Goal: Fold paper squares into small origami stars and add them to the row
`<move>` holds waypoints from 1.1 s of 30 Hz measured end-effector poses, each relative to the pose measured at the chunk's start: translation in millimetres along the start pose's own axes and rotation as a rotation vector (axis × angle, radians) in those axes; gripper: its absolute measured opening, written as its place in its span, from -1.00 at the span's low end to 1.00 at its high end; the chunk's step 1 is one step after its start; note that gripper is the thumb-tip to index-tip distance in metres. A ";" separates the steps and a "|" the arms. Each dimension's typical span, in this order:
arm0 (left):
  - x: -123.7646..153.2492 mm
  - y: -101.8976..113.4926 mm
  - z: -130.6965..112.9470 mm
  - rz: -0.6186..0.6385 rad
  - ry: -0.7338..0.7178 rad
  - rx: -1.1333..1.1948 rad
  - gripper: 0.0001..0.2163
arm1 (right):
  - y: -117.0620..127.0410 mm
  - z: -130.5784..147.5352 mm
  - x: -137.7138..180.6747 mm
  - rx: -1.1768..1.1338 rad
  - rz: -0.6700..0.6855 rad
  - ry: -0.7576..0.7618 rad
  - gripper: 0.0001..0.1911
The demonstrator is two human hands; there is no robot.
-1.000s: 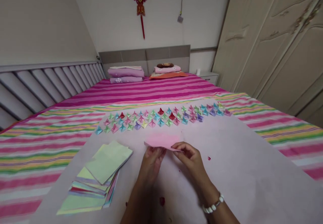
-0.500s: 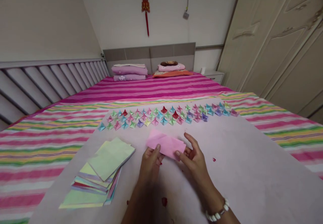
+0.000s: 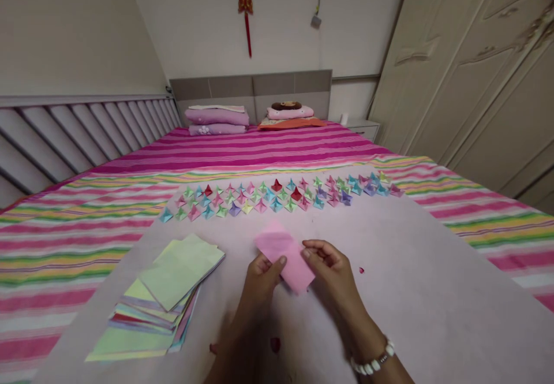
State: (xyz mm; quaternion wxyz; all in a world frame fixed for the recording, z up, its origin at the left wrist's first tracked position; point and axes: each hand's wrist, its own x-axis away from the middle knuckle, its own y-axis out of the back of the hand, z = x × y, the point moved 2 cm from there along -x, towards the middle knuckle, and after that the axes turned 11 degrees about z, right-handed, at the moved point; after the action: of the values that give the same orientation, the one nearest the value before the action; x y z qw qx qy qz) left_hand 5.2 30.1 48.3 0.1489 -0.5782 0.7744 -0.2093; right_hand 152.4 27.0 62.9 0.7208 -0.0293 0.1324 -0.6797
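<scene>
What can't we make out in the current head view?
All in the head view:
- Left hand: some fingers hidden behind the pink paper.
- Pink paper's underside: faces away from the camera.
- Red wall ornament: top cut off by the upper edge.
- Lower sheets: partly covered by those above.
- Red fragment: too small to identify.

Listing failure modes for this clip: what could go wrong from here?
The pink paper is pinched under the left hand's thumb, so a tight grip might crease it.
The paper stack sits unevenly beside the left forearm; a bump could scatter it.
The small folded papers stand close together, so one knock might disturb several.
</scene>
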 end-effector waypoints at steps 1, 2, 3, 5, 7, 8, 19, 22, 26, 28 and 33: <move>-0.4 1.1 -0.2 -0.020 -0.007 0.007 -0.71 | -0.3 1.9 0.8 0.025 0.045 0.021 -0.69; -0.8 2.3 -0.9 -0.045 -0.014 0.018 -0.71 | -0.7 3.9 1.8 0.060 0.099 0.051 -0.68; -1.2 3.7 -2.1 -0.071 -0.025 0.033 -0.70 | -1.4 5.7 2.9 0.103 0.161 0.085 -0.65; -1.7 6.8 -4.9 -0.121 -0.045 0.057 -0.70 | -3.2 7.5 5.0 0.211 0.285 0.143 -0.54; -2.0 10.1 -7.0 -0.162 -0.063 0.064 -0.71 | -4.8 6.4 6.3 0.312 0.363 0.174 -0.43; -2.0 11.4 -7.7 -0.173 -0.068 0.060 -0.72 | -5.4 5.1 6.5 0.349 0.383 0.184 -0.42; -1.3 7.9 -7.0 -0.132 -0.032 0.057 -0.72 | -7.0 -4.7 3.7 0.379 0.332 0.271 -0.61; -1.9 7.0 -4.0 -0.065 -0.035 0.035 -0.72 | -6.3 -8.1 1.7 0.337 0.273 0.237 -0.72; -1.8 5.7 -4.0 -0.023 -0.075 -0.027 -0.64 | -4.2 -10.0 -0.9 0.244 0.218 0.171 -0.91; -1.3 3.9 -5.3 0.006 -0.078 -0.067 -0.59 | -3.4 -8.6 -1.7 0.202 0.204 0.154 -0.91; -1.7 3.5 -5.8 -0.024 -0.088 -0.134 -0.67 | -4.6 -6.4 -1.2 0.178 0.230 0.134 -0.78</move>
State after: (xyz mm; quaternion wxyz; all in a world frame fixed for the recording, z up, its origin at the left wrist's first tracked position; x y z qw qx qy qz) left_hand 0.0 33.4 51.6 0.1415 -0.6048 0.7723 -0.1333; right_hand 146.4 28.8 58.0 0.7833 0.0956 0.1218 -0.6021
